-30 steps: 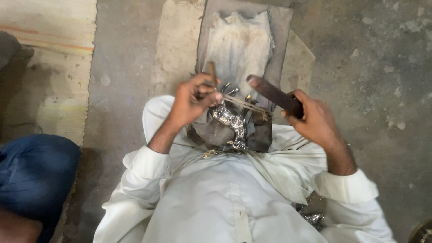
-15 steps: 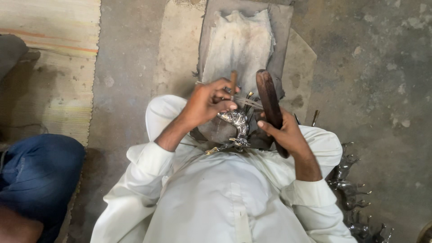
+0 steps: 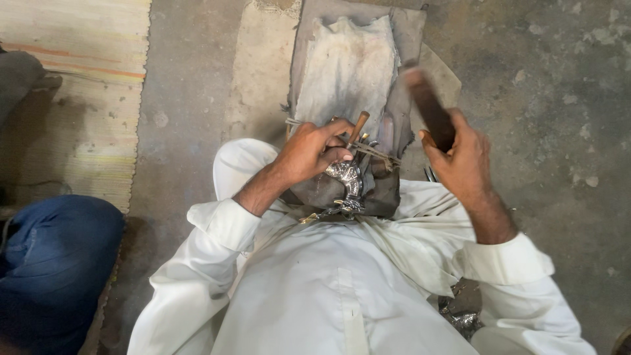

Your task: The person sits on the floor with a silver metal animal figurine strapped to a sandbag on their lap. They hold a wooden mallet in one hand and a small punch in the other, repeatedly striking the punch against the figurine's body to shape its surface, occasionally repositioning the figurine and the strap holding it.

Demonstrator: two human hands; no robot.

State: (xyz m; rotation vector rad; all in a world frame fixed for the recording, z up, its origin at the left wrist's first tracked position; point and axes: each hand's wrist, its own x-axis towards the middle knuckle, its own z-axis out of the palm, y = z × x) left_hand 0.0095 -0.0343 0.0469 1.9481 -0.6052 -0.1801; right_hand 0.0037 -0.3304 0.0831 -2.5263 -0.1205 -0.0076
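Note:
My left hand grips a thin wooden-handled punch tool, its tip pressed onto a shiny silver metal piece. That piece rests on a dark block in front of my lap. My right hand is raised to the right of the block and is closed around a dark wooden mallet, which is blurred and points up and away. Both arms are in white sleeves.
A grey cloth pad lies on the concrete floor beyond the block. A woven mat covers the floor at left. Another person's blue-clad leg is at lower left. More silver metal pieces lie by my right side.
The mallet came down onto the punch half a second ago and has swung back up to the right. My left hand stayed on the punch and metal piece.

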